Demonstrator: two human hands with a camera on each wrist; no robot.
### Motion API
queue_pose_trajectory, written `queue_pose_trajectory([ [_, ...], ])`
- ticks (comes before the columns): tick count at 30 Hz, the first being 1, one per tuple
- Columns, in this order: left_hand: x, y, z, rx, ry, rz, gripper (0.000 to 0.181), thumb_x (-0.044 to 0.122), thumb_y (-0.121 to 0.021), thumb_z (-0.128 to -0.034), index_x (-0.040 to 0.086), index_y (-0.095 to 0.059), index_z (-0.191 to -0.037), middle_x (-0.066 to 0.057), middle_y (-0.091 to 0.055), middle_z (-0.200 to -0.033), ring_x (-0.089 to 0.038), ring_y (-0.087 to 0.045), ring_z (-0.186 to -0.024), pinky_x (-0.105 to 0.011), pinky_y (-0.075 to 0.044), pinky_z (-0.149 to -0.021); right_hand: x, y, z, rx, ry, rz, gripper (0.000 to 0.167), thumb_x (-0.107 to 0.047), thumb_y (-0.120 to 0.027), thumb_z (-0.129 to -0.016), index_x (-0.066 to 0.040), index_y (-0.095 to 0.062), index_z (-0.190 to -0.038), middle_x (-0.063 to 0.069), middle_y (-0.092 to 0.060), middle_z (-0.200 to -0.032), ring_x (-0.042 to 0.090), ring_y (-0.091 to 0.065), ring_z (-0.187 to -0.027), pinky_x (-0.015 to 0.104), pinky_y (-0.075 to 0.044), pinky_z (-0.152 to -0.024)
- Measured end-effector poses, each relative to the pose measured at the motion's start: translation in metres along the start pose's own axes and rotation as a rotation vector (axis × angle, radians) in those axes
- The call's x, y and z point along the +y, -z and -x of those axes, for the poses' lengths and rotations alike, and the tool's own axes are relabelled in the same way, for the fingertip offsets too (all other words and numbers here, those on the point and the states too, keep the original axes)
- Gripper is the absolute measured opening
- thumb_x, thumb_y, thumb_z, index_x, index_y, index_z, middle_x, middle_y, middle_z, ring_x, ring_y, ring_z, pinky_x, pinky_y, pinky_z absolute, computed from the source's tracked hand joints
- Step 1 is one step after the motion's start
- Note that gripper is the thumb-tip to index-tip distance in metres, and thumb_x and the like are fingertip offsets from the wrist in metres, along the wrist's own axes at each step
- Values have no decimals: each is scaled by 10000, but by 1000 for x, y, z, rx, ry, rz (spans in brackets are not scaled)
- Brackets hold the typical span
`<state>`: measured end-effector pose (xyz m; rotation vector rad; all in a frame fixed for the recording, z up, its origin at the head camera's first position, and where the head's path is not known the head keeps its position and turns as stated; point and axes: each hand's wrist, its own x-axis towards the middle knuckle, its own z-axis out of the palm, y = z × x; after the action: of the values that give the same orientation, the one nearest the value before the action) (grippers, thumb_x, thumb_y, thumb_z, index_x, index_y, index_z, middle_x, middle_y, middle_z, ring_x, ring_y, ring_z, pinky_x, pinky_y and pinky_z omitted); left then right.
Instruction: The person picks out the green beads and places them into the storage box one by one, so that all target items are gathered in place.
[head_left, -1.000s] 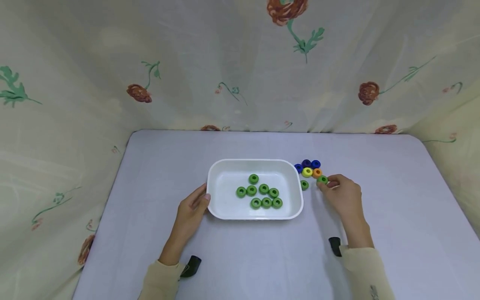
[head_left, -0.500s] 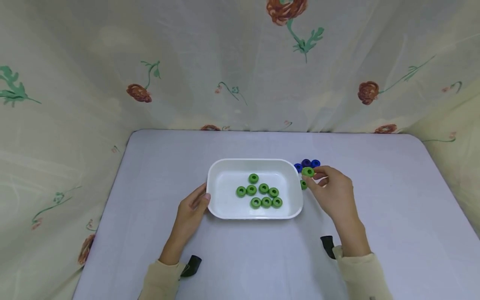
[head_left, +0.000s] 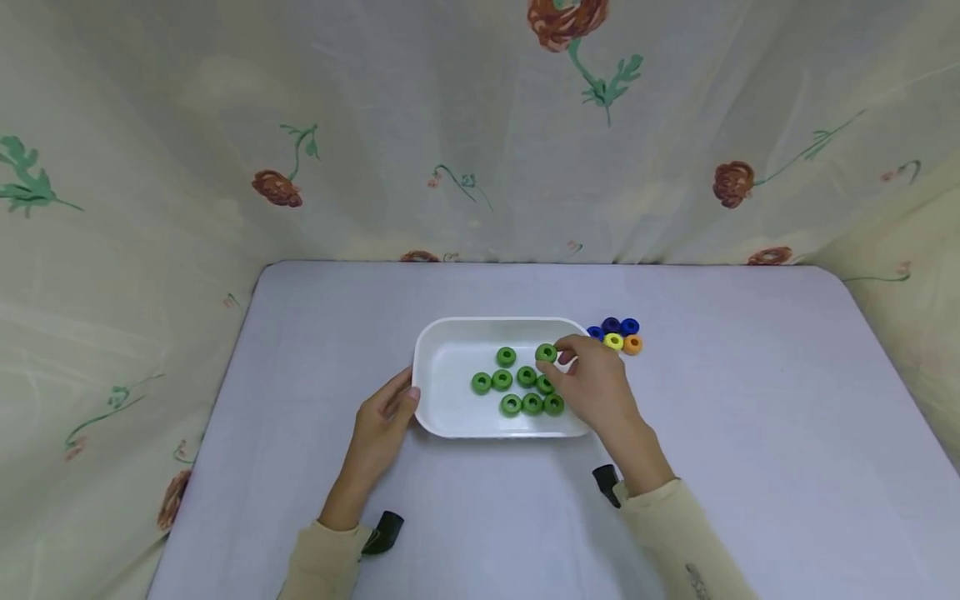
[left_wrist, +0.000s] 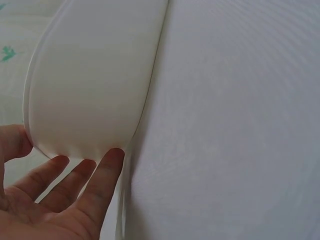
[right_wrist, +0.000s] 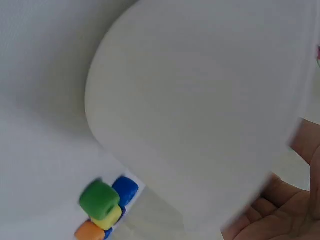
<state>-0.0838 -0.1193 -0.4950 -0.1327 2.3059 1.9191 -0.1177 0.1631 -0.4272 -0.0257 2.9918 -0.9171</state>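
Observation:
A white tray (head_left: 450,417) holds several green ring-shaped beads (head_left: 502,380). At its left end my left hand (head_left: 381,425) grips it, with the thumb at the rim and the fingertips against the outer wall, as the left wrist view shows. Over the right part of the tray, my right hand (head_left: 596,387) pinches one green bead (head_left: 546,353) between thumb and fingers. That bead is hidden in the right wrist view, where the tray wall (right_wrist: 200,100) covers part of the hand. One more green bead (right_wrist: 100,199) lies outside the tray.
Beside the tray's right end lie a yellow bead (head_left: 612,342), an orange bead (head_left: 633,344) and several blue beads (head_left: 630,326). The table (head_left: 750,400) has a pale cloth. A flowered curtain (head_left: 480,125) hangs behind its far edge.
My right hand has carried the pinched green bead leftward, from beside the loose beads to over the tray. My left hand and the tray have stayed in place.

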Motion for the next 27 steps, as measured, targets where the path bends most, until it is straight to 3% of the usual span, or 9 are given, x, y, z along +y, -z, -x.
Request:
queue_pose_trajectory([
  [7,-3,0,-1,-8,-8,-37,494,294,-549,-1046,94,-475,-1492,-158,-507,-1520,-293,-508,-1407,-319,-518,-1078,2,-17,-11,-76,-52,26,394,-265,-749,-905,31,-682,-1156,151,-706,-976,201,-595,-721,243,-482,-579],
  [19,-1,1,-1,-10,-18,-37,494,307,-559,-1041,103,-486,-1485,-140,-527,-1505,-272,-518,-1402,-324,-521,-1078,4,-29,-23,-111,-95,32,388,-281,-730,-920,9,-676,-1172,158,-715,-1028,255,-641,-863,365,-577,-745],
  [27,-2,1,-1,-5,-22,-33,485,277,-560,-1042,82,-488,-1480,-166,-530,-1497,-300,-529,-1387,-309,-545,-1040,5,-37,-28,-112,-90,35,403,-296,-730,-917,10,-680,-1174,154,-720,-1027,259,-656,-888,381,-596,-785],
])
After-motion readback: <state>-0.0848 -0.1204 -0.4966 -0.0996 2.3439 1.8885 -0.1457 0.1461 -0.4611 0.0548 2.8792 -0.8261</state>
